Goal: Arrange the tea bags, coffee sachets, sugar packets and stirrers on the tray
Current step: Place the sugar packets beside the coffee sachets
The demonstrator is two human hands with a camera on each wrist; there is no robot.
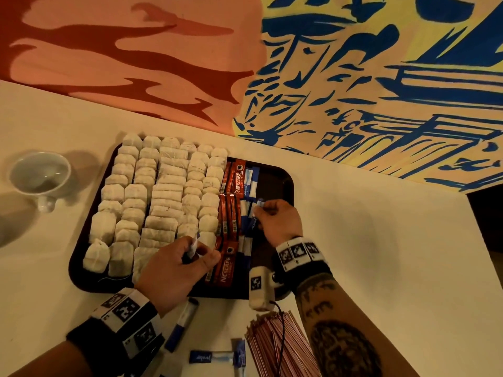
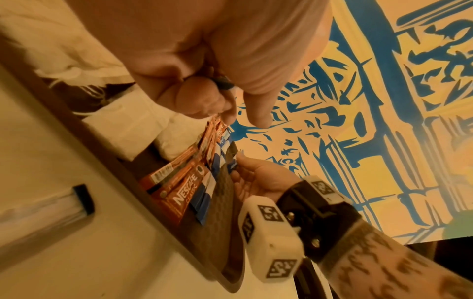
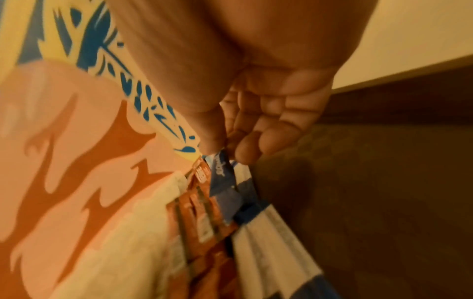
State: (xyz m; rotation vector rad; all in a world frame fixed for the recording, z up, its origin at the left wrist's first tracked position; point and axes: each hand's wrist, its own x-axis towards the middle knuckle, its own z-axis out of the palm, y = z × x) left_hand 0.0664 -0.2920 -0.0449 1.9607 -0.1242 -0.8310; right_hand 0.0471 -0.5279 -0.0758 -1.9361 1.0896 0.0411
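Both hands work over the dark tray point(image 1: 283, 183). Left hand point(image 1: 174, 270) hovers above the tray's near edge with its fingers curled, gripping a small bunch of blue-and-white sugar packets point(image 1: 193, 247) whose ends poke up between thumb and fingers. Right hand point(image 1: 280, 221) sits over the right part of the tray, thumb and fingertips pinching one blue sugar packet point(image 1: 260, 204) at its end; in the right wrist view that packet point(image 3: 221, 163) hangs from the pinch just above the row already laid.

White table point(image 1: 381, 240) carries everything, with a painted orange, yellow and blue wall behind it. The tray lies near the table's back edge. Its left and middle are filled with tea bags point(image 1: 160, 197) packed in overlapping columns, touching one another. Just right of them runs a column of red coffee sachets point(image 1: 231, 213), and touching those on the right, a narrower column of laid blue-and-white sugar sachets point(image 1: 249, 186). The rest of the tray's right side shows bare dark surface.

Nearer the person, off the tray, a bundle of reddish stirrers point(image 1: 280, 346) lies on the table beside the right forearm. A few loose sugar packets point(image 1: 212, 357) lie to its left, near the left wrist. Far left on the table stands a white cup point(image 1: 40, 178), well apart from the tray.
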